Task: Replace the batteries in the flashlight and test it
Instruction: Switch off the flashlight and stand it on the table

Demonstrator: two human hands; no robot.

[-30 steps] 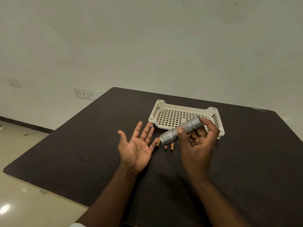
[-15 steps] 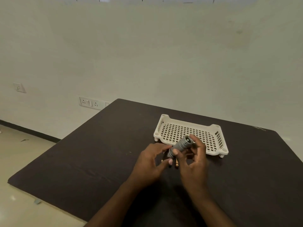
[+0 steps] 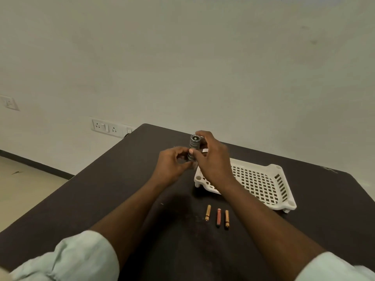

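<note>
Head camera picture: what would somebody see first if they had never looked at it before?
First, the grey flashlight, held up above the dark table by both hands: the left hand grips its lower end, the right hand its upper part. Next, three small batteries lying side by side on the table near the person, in front of a white slotted tray.

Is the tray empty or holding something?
Empty as far as visible: the tray shows only bare grid; the right hand hides its near-left part.
</note>
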